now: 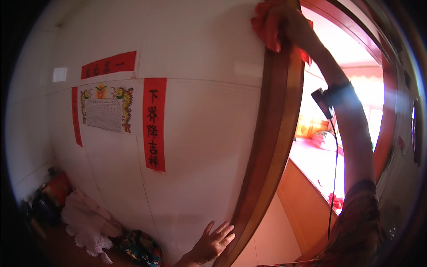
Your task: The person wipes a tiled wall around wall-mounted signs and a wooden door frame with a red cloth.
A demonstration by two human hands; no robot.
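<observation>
High up, my right hand presses a red cloth against the upper part of a brown wooden door frame. Folds of the cloth hang on both sides of the frame's edge. A dark strap with a small black device circles my right forearm, and a black cable runs down from it. Low in the view, my left hand has its fingers spread, near or against the white tiled wall beside the frame. Nothing is in that hand.
Red paper strips with black writing and a printed sheet with dragons are on the wall. A white lace-edged cloth and a patterned fabric item lie lower left. Through the doorway stands a raised wood-fronted platform.
</observation>
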